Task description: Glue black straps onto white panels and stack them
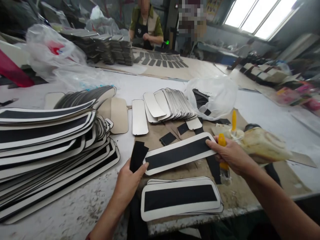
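A long white panel with a black strip (178, 153) is held up between both hands, tilted with its right end farther away. My left hand (131, 176) pinches its left end with the thumb and also holds small black pieces (138, 156). At the right end, my right hand (231, 154) grips the panel and a brush with a yellow handle (222, 140), its bristles pointing down. Just below lies a short stack of similar panels (180, 198) near the table's front edge. Loose black pieces (167, 138) rest beyond the held panel.
Large stacks of strip-covered panels (50, 140) fill the left. Plain white panels (140, 116) fan out behind, beside a plastic bag (217, 96). A glue-stained container (262, 143) with another yellow brush (234, 120) stands right. A person (146, 28) works across the table.
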`<state>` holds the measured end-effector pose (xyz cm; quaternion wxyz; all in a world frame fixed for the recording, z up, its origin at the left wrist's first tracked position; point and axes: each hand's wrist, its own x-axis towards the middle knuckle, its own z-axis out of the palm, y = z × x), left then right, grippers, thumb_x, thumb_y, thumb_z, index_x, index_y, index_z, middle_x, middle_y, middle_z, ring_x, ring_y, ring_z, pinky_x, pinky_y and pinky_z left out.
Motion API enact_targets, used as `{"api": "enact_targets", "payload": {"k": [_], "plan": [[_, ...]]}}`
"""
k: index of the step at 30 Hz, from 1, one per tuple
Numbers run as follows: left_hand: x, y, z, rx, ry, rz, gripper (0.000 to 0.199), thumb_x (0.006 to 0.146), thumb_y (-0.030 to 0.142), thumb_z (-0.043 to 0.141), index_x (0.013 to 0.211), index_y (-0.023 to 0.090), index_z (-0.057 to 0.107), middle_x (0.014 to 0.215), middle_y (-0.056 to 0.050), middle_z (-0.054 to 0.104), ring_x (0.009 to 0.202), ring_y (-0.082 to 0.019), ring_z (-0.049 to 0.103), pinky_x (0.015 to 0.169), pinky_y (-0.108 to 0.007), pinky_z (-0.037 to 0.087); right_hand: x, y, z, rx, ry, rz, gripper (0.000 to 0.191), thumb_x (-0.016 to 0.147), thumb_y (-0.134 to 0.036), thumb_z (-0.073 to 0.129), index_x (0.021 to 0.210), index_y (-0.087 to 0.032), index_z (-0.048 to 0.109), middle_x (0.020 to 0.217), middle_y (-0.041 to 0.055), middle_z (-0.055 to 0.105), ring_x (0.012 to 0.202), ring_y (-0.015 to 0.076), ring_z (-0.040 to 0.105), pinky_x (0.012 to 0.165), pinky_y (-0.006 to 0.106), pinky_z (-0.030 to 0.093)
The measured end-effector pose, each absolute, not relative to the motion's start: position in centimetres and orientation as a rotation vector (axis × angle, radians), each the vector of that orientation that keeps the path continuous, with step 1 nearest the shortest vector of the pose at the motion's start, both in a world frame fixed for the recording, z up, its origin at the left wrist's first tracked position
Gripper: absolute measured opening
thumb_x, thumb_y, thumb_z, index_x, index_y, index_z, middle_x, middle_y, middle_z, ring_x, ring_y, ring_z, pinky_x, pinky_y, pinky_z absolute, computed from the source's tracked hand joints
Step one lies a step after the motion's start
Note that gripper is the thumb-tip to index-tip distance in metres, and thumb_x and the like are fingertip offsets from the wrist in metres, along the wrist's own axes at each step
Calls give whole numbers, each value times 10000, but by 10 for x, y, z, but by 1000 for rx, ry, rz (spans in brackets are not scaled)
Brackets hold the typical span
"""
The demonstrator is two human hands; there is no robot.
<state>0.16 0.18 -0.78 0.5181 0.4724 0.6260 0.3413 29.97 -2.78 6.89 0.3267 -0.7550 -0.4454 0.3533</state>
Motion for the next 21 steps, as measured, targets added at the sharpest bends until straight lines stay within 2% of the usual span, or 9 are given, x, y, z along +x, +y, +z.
{"api": "enact_targets", "payload": {"k": [3,7,11,16,21], "plan": [[-2,-1,-6,1027,1480,889,421,650,467,719,902,153,596,745,-33,645,657,-183,587,573,-252,456,291,-33,80,-1808,-996,1069,380,744,-494,627,719,-243,342,548,-88,310,400,78,291,377,216,223],[-4,-8,-3,826,1372,960,418,665,548,683,711,162,527,549,34,519,472,-99,444,449,-198,369,286,-42,88,-1720,-895,1064,396,729,-469,671,721,-237,349,565,-87,295,403,65,279,370,206,209],[-2,-12,4,758,1265,998,460,663,583,667,640,164,477,518,36,490,450,-80,406,425,-180,337,283,-53,88,-1656,-840,1021,428,694,-465,715,714,-216,367,532,-98,315,386,37,278,352,159,207],[-1,-16,16,713,1062,1026,374,712,489,667,669,161,493,525,44,463,472,-74,410,423,-160,327,281,-67,84,-1617,-769,988,435,659,-454,748,727,-201,401,509,-103,347,382,19,290,340,114,241],[5,-24,25,638,1067,998,334,615,371,770,780,146,586,626,17,563,486,-87,482,439,-181,395,282,-85,77,-1673,-748,938,431,629,-461,761,733,-200,434,525,-92,352,394,31,307,325,117,249]]}}
